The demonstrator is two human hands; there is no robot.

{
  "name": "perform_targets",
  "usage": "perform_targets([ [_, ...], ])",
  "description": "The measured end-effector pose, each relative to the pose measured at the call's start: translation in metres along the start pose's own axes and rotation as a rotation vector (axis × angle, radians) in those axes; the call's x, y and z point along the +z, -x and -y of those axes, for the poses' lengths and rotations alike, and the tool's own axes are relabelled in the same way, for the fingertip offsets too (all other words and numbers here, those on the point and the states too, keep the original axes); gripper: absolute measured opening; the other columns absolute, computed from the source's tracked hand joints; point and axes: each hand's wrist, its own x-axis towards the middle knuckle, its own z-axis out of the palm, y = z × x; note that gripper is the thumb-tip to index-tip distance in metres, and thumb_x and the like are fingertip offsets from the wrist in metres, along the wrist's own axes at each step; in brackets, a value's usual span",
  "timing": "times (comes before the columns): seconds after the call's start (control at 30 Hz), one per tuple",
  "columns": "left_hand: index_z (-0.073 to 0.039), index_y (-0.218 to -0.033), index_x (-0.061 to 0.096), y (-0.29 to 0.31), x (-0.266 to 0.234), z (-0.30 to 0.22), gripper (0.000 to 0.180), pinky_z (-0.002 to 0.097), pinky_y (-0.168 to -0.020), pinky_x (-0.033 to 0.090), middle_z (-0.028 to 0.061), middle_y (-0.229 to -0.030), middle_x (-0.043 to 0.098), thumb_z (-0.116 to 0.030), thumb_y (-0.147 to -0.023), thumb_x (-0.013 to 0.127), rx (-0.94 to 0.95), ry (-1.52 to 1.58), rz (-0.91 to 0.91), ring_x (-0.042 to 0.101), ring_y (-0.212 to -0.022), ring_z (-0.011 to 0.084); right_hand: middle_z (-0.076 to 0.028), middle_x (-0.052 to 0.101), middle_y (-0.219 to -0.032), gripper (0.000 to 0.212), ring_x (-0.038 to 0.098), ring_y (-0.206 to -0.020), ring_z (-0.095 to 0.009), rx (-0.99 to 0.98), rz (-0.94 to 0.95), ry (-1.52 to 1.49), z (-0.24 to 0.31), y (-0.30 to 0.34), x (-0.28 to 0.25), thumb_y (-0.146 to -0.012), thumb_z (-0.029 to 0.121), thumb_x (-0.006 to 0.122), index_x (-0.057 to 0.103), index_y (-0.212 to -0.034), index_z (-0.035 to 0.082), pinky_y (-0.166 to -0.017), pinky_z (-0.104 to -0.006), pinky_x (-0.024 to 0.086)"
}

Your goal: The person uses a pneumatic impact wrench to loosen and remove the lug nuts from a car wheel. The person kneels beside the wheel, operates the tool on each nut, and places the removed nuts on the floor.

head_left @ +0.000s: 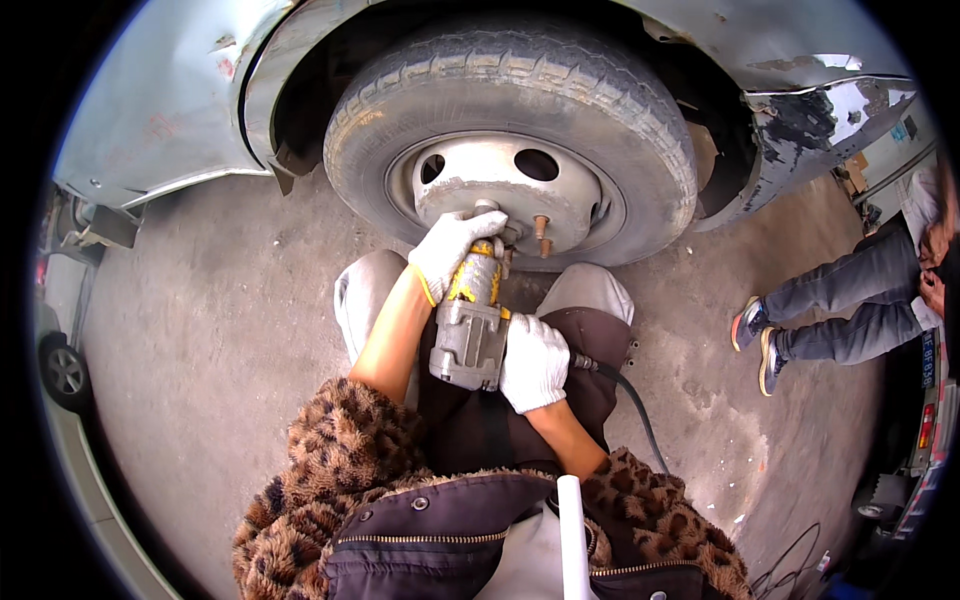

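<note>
An air impact wrench point(470, 335), grey with worn yellow paint, is held between my hands with its nose toward the wheel. My right hand point(535, 362), in a white knit glove, grips its handle; a black air hose point(632, 395) runs from there. My left hand point(448, 252), gloved too, is closed around the wrench's front end, its fingertips close to the hub. The steel wheel rim point(465, 165) has rusty studs point(542, 228) showing at its lower right. Whether the wrench's socket sits on a nut is hidden by my left hand. Around the rim is a worn tyre point(510, 85).
The vehicle body point(170, 100) has chipped paint and a damaged panel point(835, 120) right of the wheel. On the right stands a person in grey trousers point(850, 300). A parked car point(65, 375) is at far left. The concrete floor point(210, 330) spreads around me.
</note>
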Motion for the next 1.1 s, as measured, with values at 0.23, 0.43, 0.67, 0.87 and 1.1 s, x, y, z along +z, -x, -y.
perform_targets([
  [0.23,-0.002,-0.101,0.062,-0.008,-0.004,0.000,0.023,0.0391,-0.055,0.060,0.0087,-0.079,0.064,-0.024,-0.098,0.069,-0.023,-0.030,-0.014,0.065,-0.059,0.0237,-0.011,0.064,-0.085,0.015,0.067,-0.078,-0.030,-0.022,-0.022,-0.003,-0.005,-0.013,-0.001,-0.084,0.014,0.060,0.063,-0.097,0.006,-0.071,-0.0429,0.051],
  [0.43,-0.004,-0.102,0.062,-0.008,-0.003,-0.002,0.026,0.0397,-0.055,0.059,0.0084,-0.078,0.064,-0.028,-0.099,0.069,-0.017,-0.043,-0.015,0.065,-0.058,0.0252,-0.012,0.066,-0.088,0.019,0.068,-0.081,-0.030,0.000,0.016,0.003,-0.001,-0.005,-0.005,-0.086,0.013,0.059,0.064,-0.102,0.005,-0.074,-0.0425,0.053],
  [0.67,-0.004,-0.104,0.061,-0.014,-0.005,0.000,0.027,0.0417,-0.054,0.058,0.0089,-0.076,0.063,-0.029,-0.099,0.069,-0.019,-0.081,-0.002,0.066,-0.058,0.0274,-0.013,0.069,-0.094,0.025,0.070,-0.084,-0.031,0.015,-0.043,-0.006,-0.002,-0.006,-0.004,-0.086,0.012,0.058,0.065,-0.108,0.003,-0.077,-0.0437,0.054],
  [0.87,-0.004,-0.103,0.062,-0.013,-0.002,0.000,0.028,0.0418,-0.053,0.058,0.0090,-0.076,0.064,-0.030,-0.098,0.070,0.003,-0.104,-0.001,0.066,-0.057,0.0276,-0.014,0.069,-0.092,0.026,0.070,-0.084,-0.032,0.009,0.060,0.012,-0.005,-0.005,-0.007,-0.087,0.012,0.058,0.065,-0.111,0.003,-0.077,-0.0444,0.054],
  [1.1,-0.003,-0.101,0.063,-0.013,-0.006,0.003,0.027,0.0417,-0.053,0.058,0.0089,-0.075,0.063,-0.029,-0.098,0.070,-0.001,-0.109,-0.008,0.066,-0.057,0.0277,-0.013,0.068,-0.088,0.021,0.070,-0.083,-0.032,-0.005,-0.069,0.010,-0.003,-0.002,-0.003,-0.086,0.012,0.058,0.064,-0.104,0.004,-0.075,-0.0437,0.055],
])
